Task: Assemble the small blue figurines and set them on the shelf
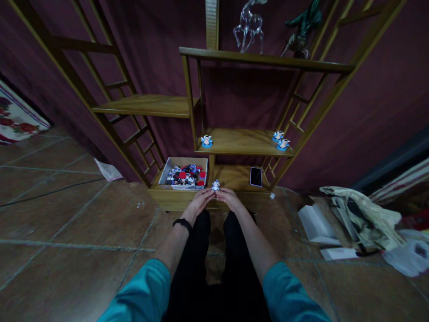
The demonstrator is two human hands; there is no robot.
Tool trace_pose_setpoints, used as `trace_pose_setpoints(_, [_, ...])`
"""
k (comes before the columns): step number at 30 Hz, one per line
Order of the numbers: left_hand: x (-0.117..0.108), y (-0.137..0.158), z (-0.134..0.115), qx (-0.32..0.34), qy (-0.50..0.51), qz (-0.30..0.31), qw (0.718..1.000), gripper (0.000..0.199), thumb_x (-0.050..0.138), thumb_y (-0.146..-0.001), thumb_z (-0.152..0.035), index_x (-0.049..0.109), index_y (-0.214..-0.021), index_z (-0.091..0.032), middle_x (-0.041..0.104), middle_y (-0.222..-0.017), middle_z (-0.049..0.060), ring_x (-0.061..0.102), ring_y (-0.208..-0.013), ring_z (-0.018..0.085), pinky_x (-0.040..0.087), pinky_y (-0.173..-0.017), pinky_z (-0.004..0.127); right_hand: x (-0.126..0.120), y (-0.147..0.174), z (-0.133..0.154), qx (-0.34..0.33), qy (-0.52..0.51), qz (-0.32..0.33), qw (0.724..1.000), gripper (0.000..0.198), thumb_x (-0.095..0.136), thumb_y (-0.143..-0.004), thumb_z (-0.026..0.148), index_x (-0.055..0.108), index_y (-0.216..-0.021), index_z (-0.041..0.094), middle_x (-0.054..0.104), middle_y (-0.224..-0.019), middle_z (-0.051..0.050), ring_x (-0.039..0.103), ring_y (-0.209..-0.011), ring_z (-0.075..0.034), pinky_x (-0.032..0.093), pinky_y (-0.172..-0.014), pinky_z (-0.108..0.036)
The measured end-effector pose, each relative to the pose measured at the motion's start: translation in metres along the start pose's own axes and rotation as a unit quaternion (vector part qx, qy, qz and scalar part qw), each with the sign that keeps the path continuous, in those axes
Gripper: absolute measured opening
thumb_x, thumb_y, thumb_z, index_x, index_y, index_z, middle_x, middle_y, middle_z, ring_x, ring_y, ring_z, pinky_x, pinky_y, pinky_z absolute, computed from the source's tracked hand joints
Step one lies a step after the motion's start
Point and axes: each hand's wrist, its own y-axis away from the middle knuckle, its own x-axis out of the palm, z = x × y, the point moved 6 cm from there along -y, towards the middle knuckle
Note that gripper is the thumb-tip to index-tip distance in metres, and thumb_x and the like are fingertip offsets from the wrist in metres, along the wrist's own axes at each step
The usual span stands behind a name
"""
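Note:
A small white and blue figurine (216,184) is upright between the fingertips of both hands, over the front edge of the low wooden shelf. My left hand (202,198) grips its base from the left, a black band on the wrist. From the other side my right hand (229,197) pinches the same base. Just left of my hands stands an open cardboard box (166,166) holding several small figurines and red round pieces. On the shelf above, one blue-based figurine (207,141) is at the left end, and two more figurines (282,143) stand close together at the right.
A phone (256,176) lies on the low shelf at right. Higher up stand a clear deer ornament (248,27) and a dark green statue (303,29). Bags and cloth (368,217) lie on the floor at right, beside a white box (317,223). A cable (50,193) crosses the left floor.

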Motion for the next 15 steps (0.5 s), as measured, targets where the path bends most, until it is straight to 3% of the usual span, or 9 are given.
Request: trace_pose_setpoints(15, [-0.0008, 0.0020, 0.0025, -0.036, -0.040, -0.015, 0.998, 0.021, 0.075, -0.066, -0.022, 0.069, -0.084, -0.013, 0.070, -0.083, 0.007, 0.064, -0.081, 0.014, 0.046, -0.081, 0.027, -0.0018, 0.0030, 0.0020, 0.011, 0.025, -0.023, 0.999, 0.027, 0.075, -0.062, 0.035, 0.067, -0.081, 0.017, 0.067, -0.071, -0.001, 0.059, -0.062, -0.009, 0.048, -0.068, -0.024])
